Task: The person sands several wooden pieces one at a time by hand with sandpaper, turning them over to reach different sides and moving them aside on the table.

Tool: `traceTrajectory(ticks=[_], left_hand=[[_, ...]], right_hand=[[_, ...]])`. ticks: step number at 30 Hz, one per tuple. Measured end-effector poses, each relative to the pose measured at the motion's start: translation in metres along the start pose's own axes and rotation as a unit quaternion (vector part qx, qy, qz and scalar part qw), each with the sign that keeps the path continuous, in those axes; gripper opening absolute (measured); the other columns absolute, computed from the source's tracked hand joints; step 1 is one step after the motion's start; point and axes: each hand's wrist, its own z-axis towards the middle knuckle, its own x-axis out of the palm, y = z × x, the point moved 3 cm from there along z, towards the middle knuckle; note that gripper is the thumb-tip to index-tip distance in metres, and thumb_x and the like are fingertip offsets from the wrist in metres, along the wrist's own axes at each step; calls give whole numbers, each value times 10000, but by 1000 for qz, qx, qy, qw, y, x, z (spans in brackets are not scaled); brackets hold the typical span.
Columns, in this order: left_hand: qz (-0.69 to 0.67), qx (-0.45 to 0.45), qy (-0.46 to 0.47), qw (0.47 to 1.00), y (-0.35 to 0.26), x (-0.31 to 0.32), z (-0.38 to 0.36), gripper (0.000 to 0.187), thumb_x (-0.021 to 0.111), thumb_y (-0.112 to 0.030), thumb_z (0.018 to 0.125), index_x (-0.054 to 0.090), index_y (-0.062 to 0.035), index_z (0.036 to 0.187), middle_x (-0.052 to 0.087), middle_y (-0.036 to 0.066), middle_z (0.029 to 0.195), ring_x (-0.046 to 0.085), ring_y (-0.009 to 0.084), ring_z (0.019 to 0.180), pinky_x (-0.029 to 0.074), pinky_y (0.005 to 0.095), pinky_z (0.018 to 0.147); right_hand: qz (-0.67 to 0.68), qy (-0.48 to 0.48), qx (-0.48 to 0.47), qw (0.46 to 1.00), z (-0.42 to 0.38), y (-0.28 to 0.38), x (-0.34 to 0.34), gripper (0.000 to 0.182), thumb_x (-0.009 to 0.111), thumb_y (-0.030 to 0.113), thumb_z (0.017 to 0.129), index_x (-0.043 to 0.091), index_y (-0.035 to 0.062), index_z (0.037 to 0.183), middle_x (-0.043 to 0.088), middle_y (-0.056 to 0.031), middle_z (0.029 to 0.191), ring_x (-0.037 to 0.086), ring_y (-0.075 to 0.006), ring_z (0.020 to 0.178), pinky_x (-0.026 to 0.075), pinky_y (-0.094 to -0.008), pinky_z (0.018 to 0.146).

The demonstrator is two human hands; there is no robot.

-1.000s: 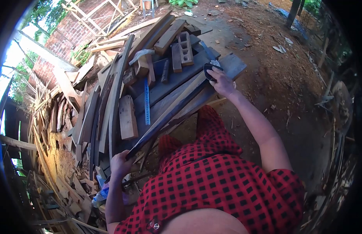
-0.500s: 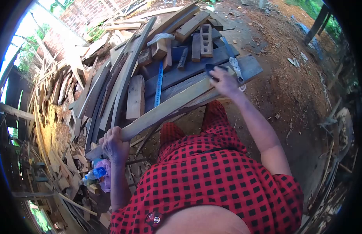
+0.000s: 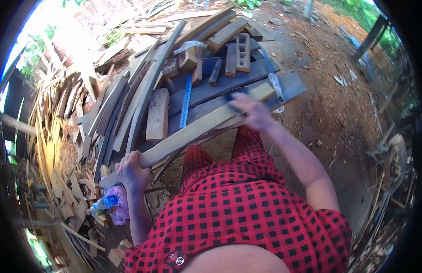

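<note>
A long pale wooden plank [image 3: 195,128] slants across in front of me, from lower left to upper right. Near its lower left end, my left hand [image 3: 132,172] is closed around it. My right hand [image 3: 252,112] is closed on a dark flat block [image 3: 232,94] and rests over the plank's far part. Motion blurs that hand, and the block is largely covered, so its exact kind does not show. A blue measuring tape strip [image 3: 186,101] lies on the dark boards beyond the plank. Just right of the plank's far end is a tool handle wrapped in white plastic [image 3: 275,84].
Several wood offcuts and a block with square holes [image 3: 242,52] lie on the dark boards [image 3: 206,93]. Long timbers [image 3: 149,91] lean at the left. Below my left hand are a pink plastic bag [image 3: 120,207] and a bottle [image 3: 104,203]. Scrap wood covers the ground at left.
My right hand and the dark block have slid left along the plank, toward me. My left hand keeps its grip at the near end.
</note>
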Motion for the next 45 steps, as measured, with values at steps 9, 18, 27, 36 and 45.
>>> traceTrajectory(ticks=[9,18,27,36,45], left_hand=[[-26,-28,60,997,12,25,-26,311,664,-163,561,637,-105,865,610,80,823,601,285,838,389,399,734],[-59,-18,38,997,35,42,-16,303,658,-155,579,632,-118,880,585,85,868,555,293,981,382,468,868],[42,-48,-53,997,52,88,82,496,624,-134,642,598,-165,1136,501,127,1203,372,364,1281,182,583,1069],[-72,-59,135,986,49,103,73,908,685,-647,655,350,-313,1430,185,164,1510,6,433,1418,-76,655,1071],[-123,-81,198,969,49,104,73,1162,756,-678,528,221,-268,1474,8,213,1538,-146,438,1402,-38,766,986]], right_hand=[[-43,-3,116,992,-8,-76,-23,440,706,156,770,622,101,1199,507,-150,1350,436,-304,1287,330,-386,1076],[-69,14,106,992,-5,-63,-23,442,702,109,757,626,93,1192,505,-163,1345,452,-336,1248,331,-410,1068],[-146,-23,158,976,3,-48,-3,431,667,121,810,587,59,1229,462,-163,1383,422,-353,1266,318,-427,1071],[-176,-15,131,975,2,-57,5,449,668,80,795,584,51,1236,460,-140,1395,401,-336,1297,311,-423,1079],[-64,61,106,990,10,-71,-3,413,590,81,861,545,-21,1259,445,-180,1398,386,-332,1314,281,-413,1097]])
